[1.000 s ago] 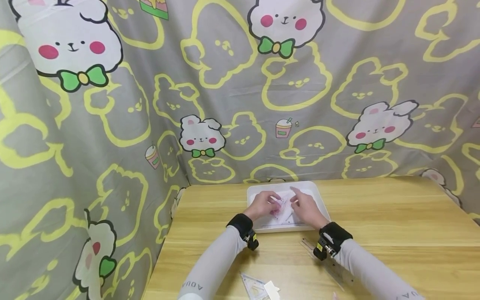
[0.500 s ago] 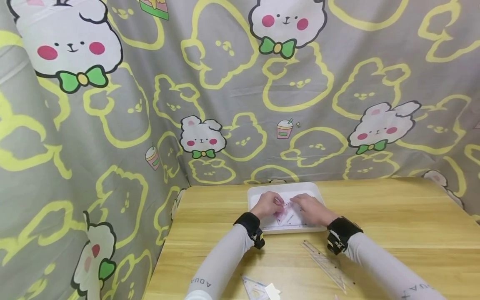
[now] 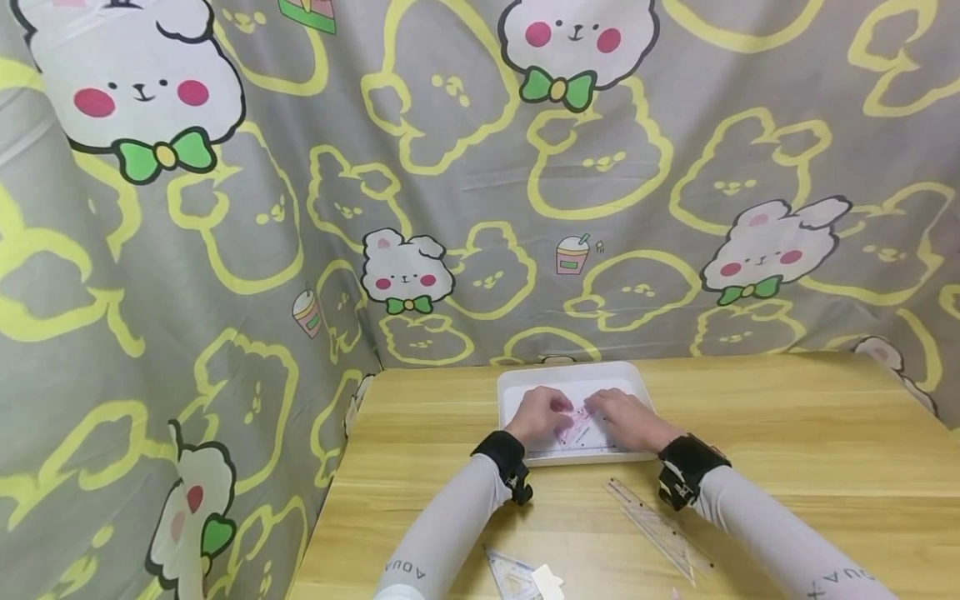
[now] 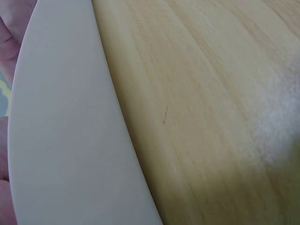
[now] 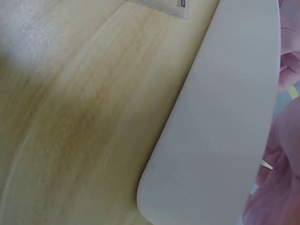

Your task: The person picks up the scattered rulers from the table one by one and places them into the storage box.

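Note:
A white tray (image 3: 517, 380) stands at the far side of the table, with both hands reaching into it. My left hand (image 3: 538, 414) pinches a clear set square with pink markings (image 3: 576, 431) by its left side. At the set square's upper right lies my right hand (image 3: 630, 419), its fingertips right at the corner; I cannot tell whether they grip it. More clear pieces with dark marks lie below in the tray. In both wrist views the tray's outer wall (image 4: 61, 117) hides most of each hand.
Nearer on the wooden table (image 3: 810, 450), a clear ruler and a triangle (image 3: 652, 529) lie overlapping below the right wrist. Another clear set square (image 3: 510, 575) and a small white piece (image 3: 549, 582) are at the front edge of view. A patterned curtain (image 3: 480, 183) hangs behind.
The right hand has drawn its raised forefinger down to the set square's corner and its wrist has shifted right. The left hand has moved slightly right with the set square.

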{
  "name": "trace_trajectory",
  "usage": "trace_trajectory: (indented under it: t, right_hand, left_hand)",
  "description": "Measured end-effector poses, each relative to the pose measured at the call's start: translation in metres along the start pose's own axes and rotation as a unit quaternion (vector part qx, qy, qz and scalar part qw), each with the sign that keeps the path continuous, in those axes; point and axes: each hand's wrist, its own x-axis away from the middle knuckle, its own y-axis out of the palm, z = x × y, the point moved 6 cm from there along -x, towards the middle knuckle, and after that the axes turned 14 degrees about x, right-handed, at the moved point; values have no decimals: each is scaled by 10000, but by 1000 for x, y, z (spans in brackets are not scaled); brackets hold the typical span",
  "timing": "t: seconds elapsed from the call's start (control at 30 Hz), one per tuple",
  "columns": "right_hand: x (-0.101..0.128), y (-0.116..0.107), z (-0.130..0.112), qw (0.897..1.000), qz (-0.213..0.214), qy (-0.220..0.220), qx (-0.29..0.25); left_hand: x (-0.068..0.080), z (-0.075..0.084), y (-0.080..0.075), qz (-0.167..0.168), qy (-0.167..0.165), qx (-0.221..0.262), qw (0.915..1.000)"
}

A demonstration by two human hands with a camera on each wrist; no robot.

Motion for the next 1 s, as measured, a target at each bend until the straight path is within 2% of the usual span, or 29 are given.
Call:
trace_trajectory:
  t: [0.3,0.6,0.83,1.0]
  right_hand:
    - [3,-2,9,9997,81,127,193]
    - [14,-16,11,9984,422,365,-36]
    - [23,-22,9,9974,564,434,-138]
    - [37,-31,3,9951,808,444,-356]
  left_hand:
    - [-2,8,-2,-59,97,-17,9999]
    - [6,6,-4,-240,210,-5,9995]
    - [13,7,-17,74,395,252,9989]
    - [26,26,-30,248,780,381,9959]
